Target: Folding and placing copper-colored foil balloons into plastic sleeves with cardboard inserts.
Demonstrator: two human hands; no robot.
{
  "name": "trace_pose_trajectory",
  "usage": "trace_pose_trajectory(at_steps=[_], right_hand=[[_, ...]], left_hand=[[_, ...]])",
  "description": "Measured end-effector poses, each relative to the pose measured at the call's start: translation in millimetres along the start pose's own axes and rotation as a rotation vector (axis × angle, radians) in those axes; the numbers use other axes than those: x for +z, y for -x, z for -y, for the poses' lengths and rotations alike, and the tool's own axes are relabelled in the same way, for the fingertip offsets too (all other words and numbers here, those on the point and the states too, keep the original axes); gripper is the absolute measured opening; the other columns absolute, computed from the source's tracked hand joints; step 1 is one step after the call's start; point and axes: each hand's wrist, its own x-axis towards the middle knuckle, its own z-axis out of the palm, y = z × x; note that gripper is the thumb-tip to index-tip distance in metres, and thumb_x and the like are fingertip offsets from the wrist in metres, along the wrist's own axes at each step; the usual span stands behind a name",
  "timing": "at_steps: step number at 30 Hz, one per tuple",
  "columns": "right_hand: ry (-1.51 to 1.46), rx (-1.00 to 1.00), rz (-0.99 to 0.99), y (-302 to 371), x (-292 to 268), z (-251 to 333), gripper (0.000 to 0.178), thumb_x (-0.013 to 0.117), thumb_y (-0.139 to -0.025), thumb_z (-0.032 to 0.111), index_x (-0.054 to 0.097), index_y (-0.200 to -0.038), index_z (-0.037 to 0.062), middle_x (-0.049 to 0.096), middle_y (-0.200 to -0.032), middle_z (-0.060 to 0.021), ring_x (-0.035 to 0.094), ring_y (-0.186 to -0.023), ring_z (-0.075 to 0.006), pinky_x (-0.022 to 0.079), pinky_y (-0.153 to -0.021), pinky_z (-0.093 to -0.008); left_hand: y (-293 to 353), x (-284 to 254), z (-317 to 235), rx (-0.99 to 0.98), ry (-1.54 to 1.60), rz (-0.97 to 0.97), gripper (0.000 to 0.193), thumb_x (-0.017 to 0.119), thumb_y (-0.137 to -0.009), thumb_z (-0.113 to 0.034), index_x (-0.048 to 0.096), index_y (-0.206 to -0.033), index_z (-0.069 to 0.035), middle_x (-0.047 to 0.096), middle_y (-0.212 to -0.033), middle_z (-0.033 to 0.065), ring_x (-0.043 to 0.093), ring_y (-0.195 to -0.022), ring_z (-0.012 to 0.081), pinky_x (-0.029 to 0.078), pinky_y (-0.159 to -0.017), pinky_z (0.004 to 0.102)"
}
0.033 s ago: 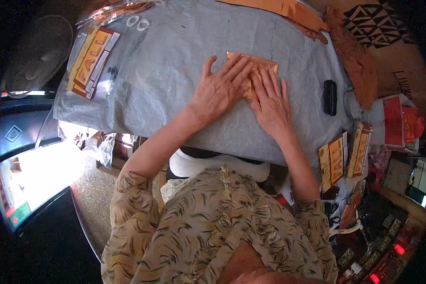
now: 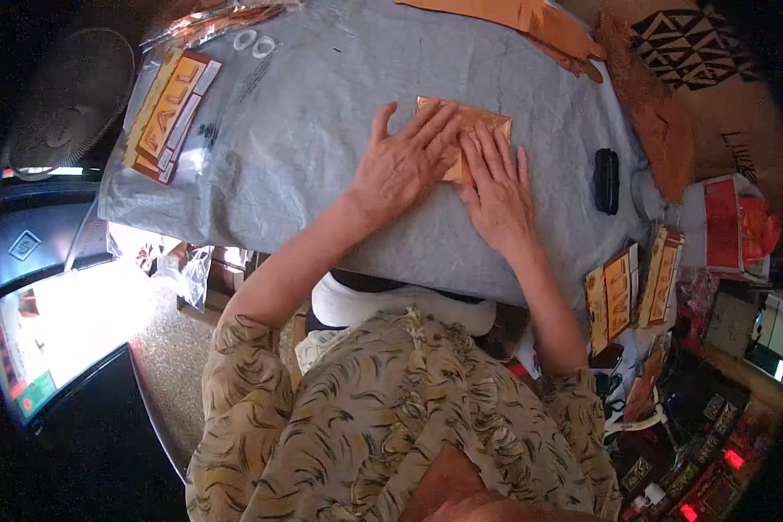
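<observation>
A flat, shiny copper-coloured packet (image 2: 487,117) lies on the grey cloth of the table, its far edge and corners showing past my fingers. My left hand (image 2: 400,170) rests flat on its left part, fingers stretched out and thumb spread away. On the right part lie the outstretched fingers of my right hand (image 2: 498,187), its palm on the cloth. Much of the packet is hidden beneath both hands. Neither hand grips anything.
Flat printed yellow-and-brown packages lie at the left (image 2: 170,113) and at the right edge (image 2: 613,300). A black oblong case (image 2: 606,181) sits to the right. Two white rings (image 2: 254,42) and clear plastic wrapping (image 2: 209,26) are at the far left. Brown sheet material (image 2: 531,22) lines the far edge.
</observation>
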Motion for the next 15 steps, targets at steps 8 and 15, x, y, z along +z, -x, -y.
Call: trace_pose_trajectory(at_steps=[8,15], right_hand=[[-0.025,0.010,-0.001,-0.7,-3.5,0.2,0.069,0.057,-0.100,0.028,0.033,-0.163,0.0165,0.026,-0.171,-0.0077,0.021,-0.159,-0.0301,0.013,-0.127,-0.0559],[-0.010,0.043,-0.026,-5.1,0.4,-2.8,0.065,0.054,-0.103,0.034,0.035,-0.162,0.0166,0.029,-0.170,-0.0085,0.023,-0.158,-0.0290,0.014,-0.127,-0.0565]], left_hand=[[-2.7,3.8,5.3,-0.004,-0.003,0.014,0.059,0.058,-0.102,-0.037,0.048,-0.155,-0.013,0.039,-0.166,0.0009,0.036,-0.153,0.0205,0.022,-0.119,0.0612],[-2.8,2.4,5.5,-0.007,-0.048,-0.002,0.056,0.056,-0.102,-0.038,0.052,-0.151,-0.012,0.043,-0.163,0.0015,0.038,-0.151,0.0206,0.025,-0.119,0.0621]])
